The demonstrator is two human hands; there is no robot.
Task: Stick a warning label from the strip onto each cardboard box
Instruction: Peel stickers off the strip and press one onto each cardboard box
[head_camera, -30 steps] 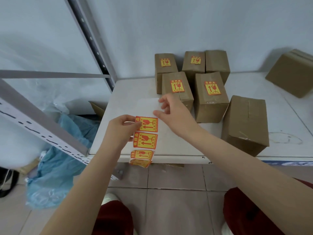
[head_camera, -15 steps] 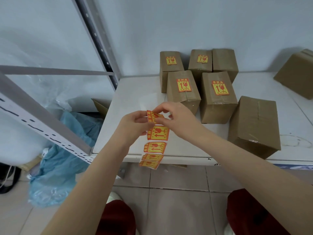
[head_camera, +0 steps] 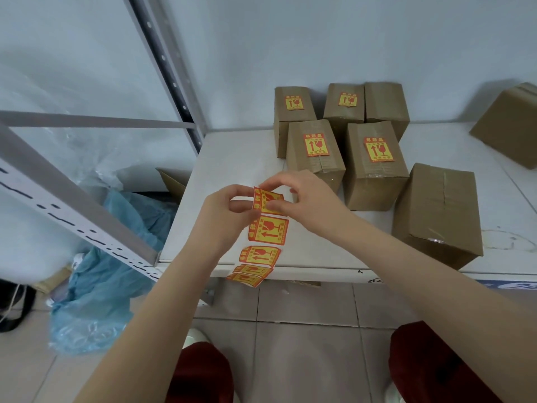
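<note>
Top label (head_camera: 266,200) curls up more now, left hand (head_camera: 223,216) pinching the strip (head_camera: 268,231), right hand (head_camera: 308,199) pinching the label, which might fold and stick to itself.

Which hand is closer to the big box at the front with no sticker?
Right. The right hand pinches the top label just left of the big box. The left hand holds the strip farther left.

Single head-worn wide view, looking forward and down, close over hands (head_camera: 261,205), white shelf (head_camera: 232,158).
</note>
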